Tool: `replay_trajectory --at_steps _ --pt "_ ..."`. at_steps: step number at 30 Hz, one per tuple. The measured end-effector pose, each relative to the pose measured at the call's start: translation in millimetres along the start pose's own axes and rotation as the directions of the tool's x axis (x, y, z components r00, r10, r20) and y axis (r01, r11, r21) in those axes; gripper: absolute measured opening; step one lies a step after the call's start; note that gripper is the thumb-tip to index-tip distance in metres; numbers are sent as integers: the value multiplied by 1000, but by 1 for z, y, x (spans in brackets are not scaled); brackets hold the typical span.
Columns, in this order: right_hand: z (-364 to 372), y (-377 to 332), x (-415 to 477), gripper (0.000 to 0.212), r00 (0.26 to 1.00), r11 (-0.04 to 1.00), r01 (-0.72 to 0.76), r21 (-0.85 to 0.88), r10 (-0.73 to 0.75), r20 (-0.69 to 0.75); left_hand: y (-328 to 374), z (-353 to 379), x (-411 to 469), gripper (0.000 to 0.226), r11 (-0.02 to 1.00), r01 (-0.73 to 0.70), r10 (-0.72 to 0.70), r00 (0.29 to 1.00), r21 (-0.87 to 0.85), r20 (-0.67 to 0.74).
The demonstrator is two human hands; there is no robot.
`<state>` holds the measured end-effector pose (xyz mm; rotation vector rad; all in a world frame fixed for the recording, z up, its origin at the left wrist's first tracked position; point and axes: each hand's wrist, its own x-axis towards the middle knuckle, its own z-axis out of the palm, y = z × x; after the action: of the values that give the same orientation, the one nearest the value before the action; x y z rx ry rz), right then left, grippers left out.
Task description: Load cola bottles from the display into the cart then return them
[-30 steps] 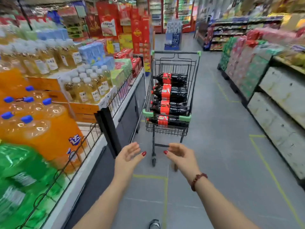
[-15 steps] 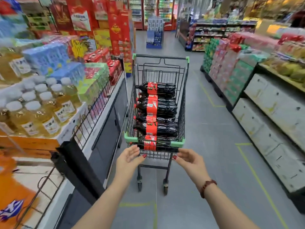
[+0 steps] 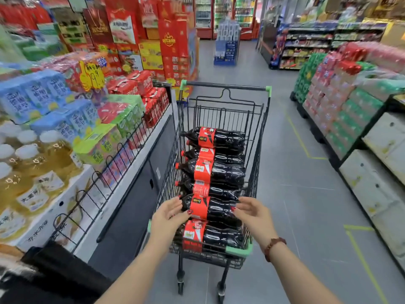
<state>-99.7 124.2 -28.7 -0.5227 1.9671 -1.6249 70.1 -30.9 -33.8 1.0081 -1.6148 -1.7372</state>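
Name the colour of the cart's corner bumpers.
Green; the corner bumpers show best in the head view.

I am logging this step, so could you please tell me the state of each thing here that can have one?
cola bottles: capped, full, lying on their sides, caps to the left.
cart: upright, loaded with all of them.
second-nearest bottle: lying on the pile between both hands.
left hand: open, at that bottle's cap end.
right hand: open, at its base end.
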Motion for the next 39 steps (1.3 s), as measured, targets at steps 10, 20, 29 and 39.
replay_trajectory --at_steps 10,20,29,39 --pt "-19 -29 143 34 1000 1000 -8 0 8 6 26 43 122 55 999 7 -5 999 43 -48" --pt "-1 -55 276 41 998 994 -20 -103 14 -68 39 76 294 62 996 86 -86 996 4 1" --pt "15 -49 405 74 997 811 48 -583 -76 -25 15 101 436 87 900 399 -412 910 -176 -43" --pt "24 -17 470 129 986 377 2 -926 154 64 -30 114 492 56 772 508 -506 855 -381 114"
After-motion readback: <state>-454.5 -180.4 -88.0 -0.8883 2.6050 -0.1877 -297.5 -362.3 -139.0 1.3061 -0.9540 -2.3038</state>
